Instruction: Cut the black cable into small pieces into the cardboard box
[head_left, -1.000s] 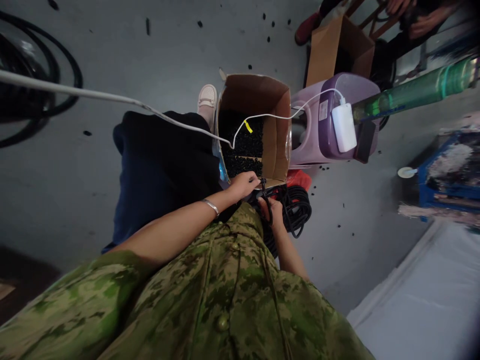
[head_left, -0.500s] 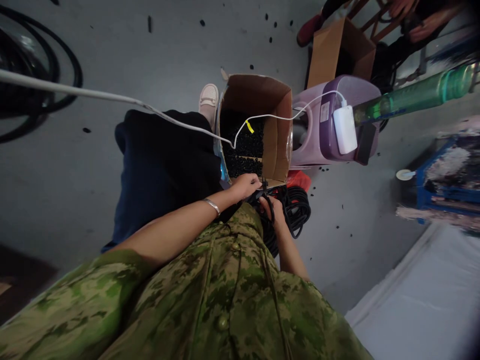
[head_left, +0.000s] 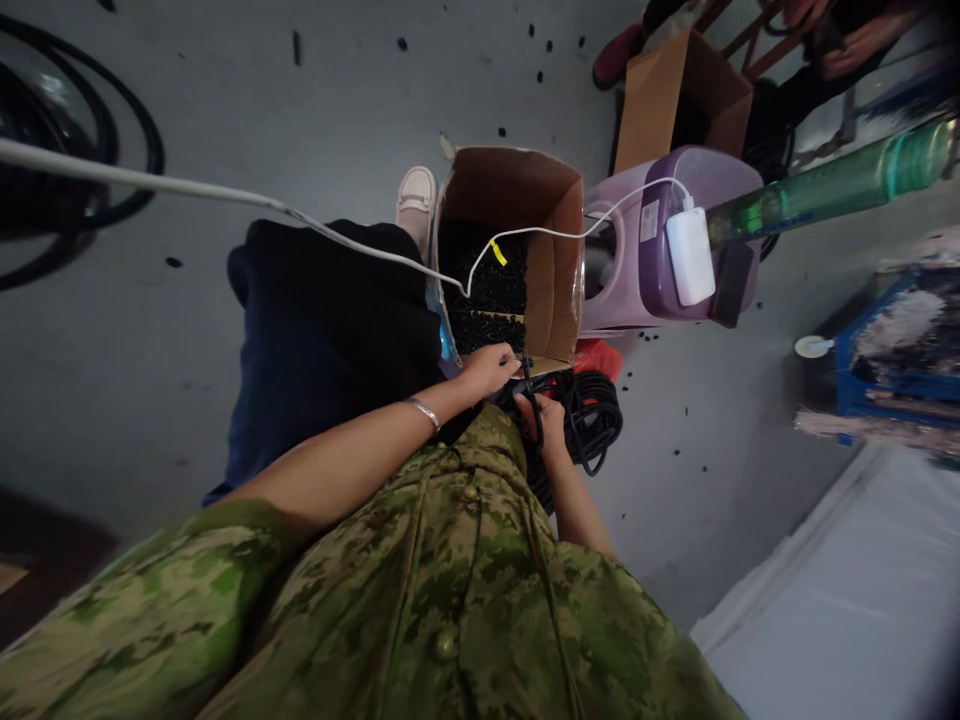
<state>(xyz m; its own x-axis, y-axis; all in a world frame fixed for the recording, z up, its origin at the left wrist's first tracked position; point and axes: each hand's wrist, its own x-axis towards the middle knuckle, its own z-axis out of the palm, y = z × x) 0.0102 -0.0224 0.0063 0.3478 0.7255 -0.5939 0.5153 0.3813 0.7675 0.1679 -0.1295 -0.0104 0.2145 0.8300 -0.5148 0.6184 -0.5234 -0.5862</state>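
Head view: dark slim tool [head_left: 528,380], scissors-like, is just below frame centre at the lower rim of the carton [head_left: 553,300]. Right hand [head_left: 549,425] has its fingers wrapped around the tool's lower end. Left hand [head_left: 487,370] is just left of it, fingertips curled together over the rim; can't tell if they pinch anything. Small black pieces [head_left: 491,332] lie in the carton; black coil [head_left: 600,415] sits right of the right hand, red plastic [head_left: 600,357] just above it. Handling, my guess: tool light and stiff, best held low by the handles, fingers off the upper end. Coil likely bendy, heavier in bulk.
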